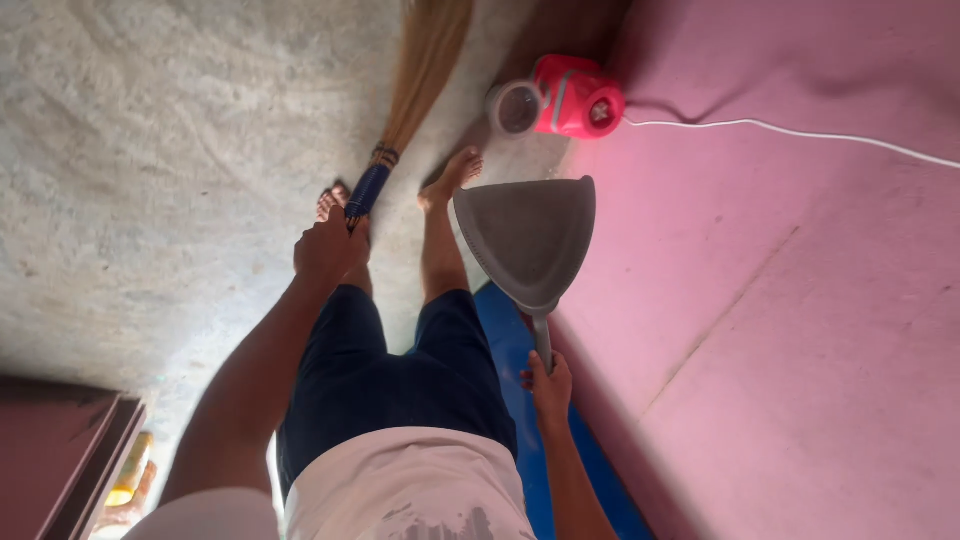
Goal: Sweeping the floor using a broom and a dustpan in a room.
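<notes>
My left hand (325, 250) is closed around the blue-wrapped grip of a straw broom (425, 70), whose pale bristles trail away over the concrete floor (150, 150) past my bare feet. My right hand (550, 385) grips the thin handle of a grey dustpan (525, 235), held up off the floor beside my right leg with its wide mouth toward the feet. I stand in dark shorts and a white shirt, close to a pink wall (780, 300).
A pink and white small appliance (570, 97) lies at the wall's foot, its white cord (800, 130) running along the wall. A blue strip (510, 340) lies by my right leg. Dark brown furniture (50, 450) and a yellow object (130, 470) are at lower left.
</notes>
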